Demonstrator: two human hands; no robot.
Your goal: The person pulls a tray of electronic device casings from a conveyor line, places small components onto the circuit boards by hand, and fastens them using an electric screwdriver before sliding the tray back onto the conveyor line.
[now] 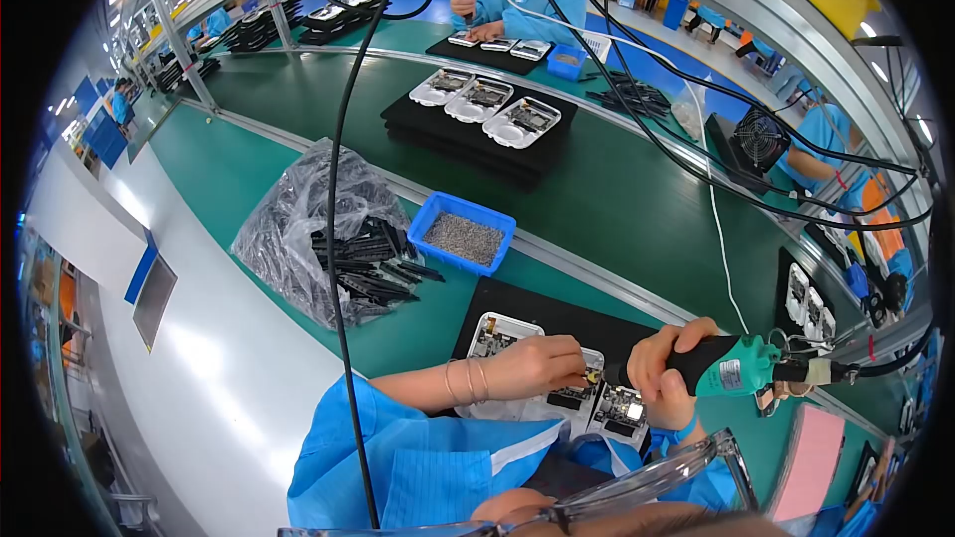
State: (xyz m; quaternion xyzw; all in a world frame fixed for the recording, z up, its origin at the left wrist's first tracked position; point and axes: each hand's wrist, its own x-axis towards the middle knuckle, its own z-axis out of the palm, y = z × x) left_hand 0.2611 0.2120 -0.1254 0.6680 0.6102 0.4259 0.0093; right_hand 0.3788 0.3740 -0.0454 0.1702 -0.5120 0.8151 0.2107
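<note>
Driver (734, 368) clamped in right hand (661, 366), near end at white housings (494, 335) on black mat (527, 304), left hand (542, 366) over them, fingers bunched, can't tell if gripping, blue bin (460, 261) beyond.

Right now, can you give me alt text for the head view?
Right hand grips a green power driver over open white cases; left hand is beside its nose, fingers bunched. Beyond: a blue tray of grey bits and a bag of black strips. Across the belt, a co-worker handles similar cases.
</note>
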